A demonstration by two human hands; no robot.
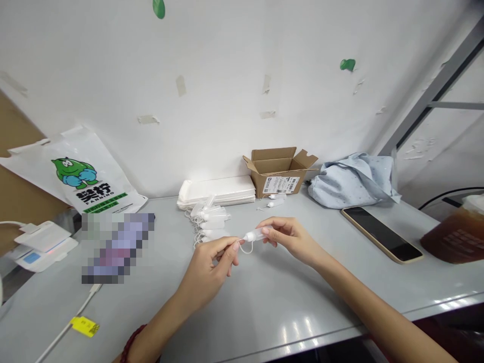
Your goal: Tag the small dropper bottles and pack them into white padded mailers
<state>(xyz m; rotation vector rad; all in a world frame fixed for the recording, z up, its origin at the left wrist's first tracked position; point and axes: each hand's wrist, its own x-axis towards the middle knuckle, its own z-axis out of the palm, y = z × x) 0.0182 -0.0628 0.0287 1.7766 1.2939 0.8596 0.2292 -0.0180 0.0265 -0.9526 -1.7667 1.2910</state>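
Between my hands is a small translucent squeeze bottle with a white cap and a thin white cord looping below it. My right hand grips the bottle's body between thumb and fingers. At the cap end, my left hand is pinched closed where the thin cord meets the fingertips. Just behind my left hand lies a pile of similar small bottles, their cords trailing to the left. Two more bottles lie beyond my right hand, in front of the cardboard box.
Against the wall stand a stack of white envelopes and an open cardboard box. A blue cloth bag, a phone and a drink cup are on the right. A white plastic bag, white device and cable occupy the left.
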